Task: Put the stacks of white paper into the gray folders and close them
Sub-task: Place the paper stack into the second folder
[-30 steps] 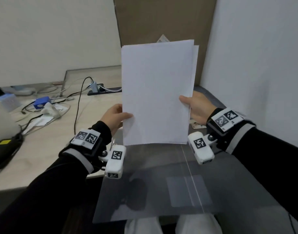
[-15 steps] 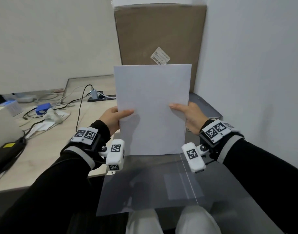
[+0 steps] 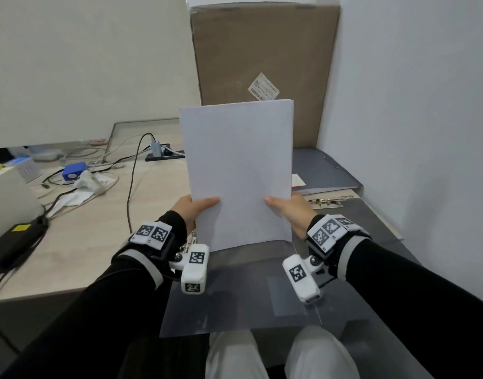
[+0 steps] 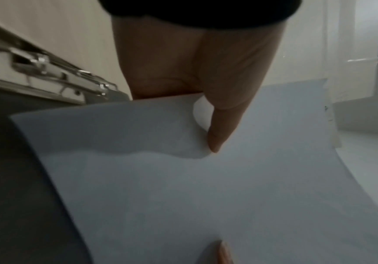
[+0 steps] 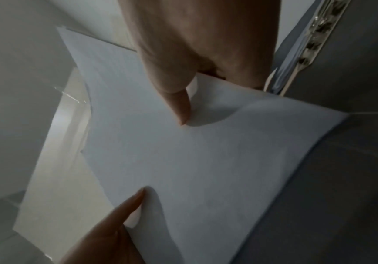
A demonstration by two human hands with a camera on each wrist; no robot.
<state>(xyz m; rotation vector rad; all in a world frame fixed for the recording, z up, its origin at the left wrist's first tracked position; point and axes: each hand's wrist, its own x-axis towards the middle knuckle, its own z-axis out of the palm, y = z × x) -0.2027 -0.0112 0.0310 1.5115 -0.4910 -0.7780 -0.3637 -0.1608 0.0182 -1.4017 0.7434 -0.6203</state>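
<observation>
A stack of white paper stands upright in the middle of the head view, its lower edge down on the open gray folder in front of me. My left hand pinches the stack's lower left side, thumb on the near face. My right hand pinches the lower right side the same way. The folder's metal clip lies just right of the right hand. A translucent cover sheet extends toward my lap. A second gray folder lies behind, against the wall.
A tall cardboard box leans against the wall behind the paper. The white wall closes in the right side. Cables, a blue box and a black power brick sit on the wooden desk at left.
The stack has come down and toward me, and its sheets are now squared up. Both hands slid from the mid sides to the lower sides.
</observation>
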